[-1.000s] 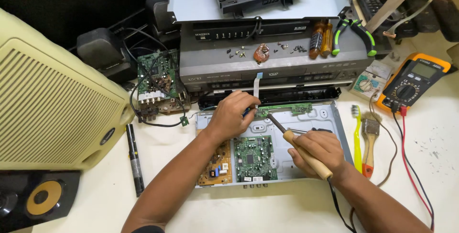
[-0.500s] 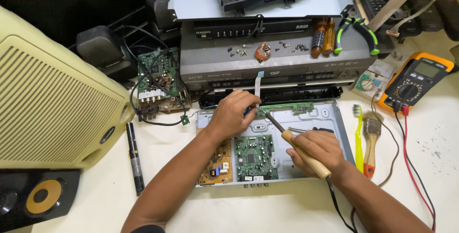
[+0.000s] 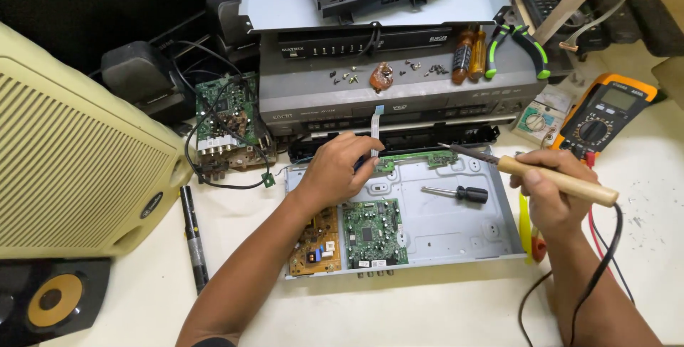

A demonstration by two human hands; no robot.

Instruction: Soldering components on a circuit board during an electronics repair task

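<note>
Head view is showing the right hand (image 3: 552, 194) clamping the soldering iron (image 3: 531, 174) by its light wooden handle, clear of the tip, while the left hand (image 3: 340, 170) is pinching the thin, fragile green board strip (image 3: 417, 159) just beyond its fingertips.

The soldering iron (image 3: 548, 181) has a pale wooden handle and a thin dark metal shaft ending in a tip. It lies nearly level, tilted a little, the tip pointing left and ending near the right end of the strip board (image 3: 417, 159). A black cord leaves the handle's right end and loops down over the counter (image 3: 442, 311).

The strip board is a narrow green circuit board, lying flat along the back edge of the open metal chassis (image 3: 442, 222). A flat white ribbon cable (image 3: 375, 122) runs up from its left part. Its left end is partly hidden under fingers.
</note>
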